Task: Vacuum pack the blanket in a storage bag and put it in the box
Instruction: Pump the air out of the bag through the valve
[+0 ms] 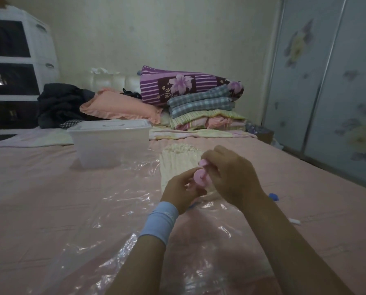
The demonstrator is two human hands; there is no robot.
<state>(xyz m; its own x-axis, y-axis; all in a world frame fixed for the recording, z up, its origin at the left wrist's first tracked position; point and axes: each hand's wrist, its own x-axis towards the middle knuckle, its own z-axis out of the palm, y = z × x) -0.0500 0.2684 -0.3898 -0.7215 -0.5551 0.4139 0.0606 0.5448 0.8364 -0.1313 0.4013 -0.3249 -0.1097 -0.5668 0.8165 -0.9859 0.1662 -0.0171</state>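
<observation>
While fingers curl, left hand (181,188) and right hand (231,177) pinch pink valve (200,176)

A big bed (50,188) with a pink sheet holds a clear bag (114,199), a plastic box (112,141), a pillow (118,107) and folded blankets (199,107).

Bare forearms; light-blue wristband (159,222) on left wrist.
</observation>
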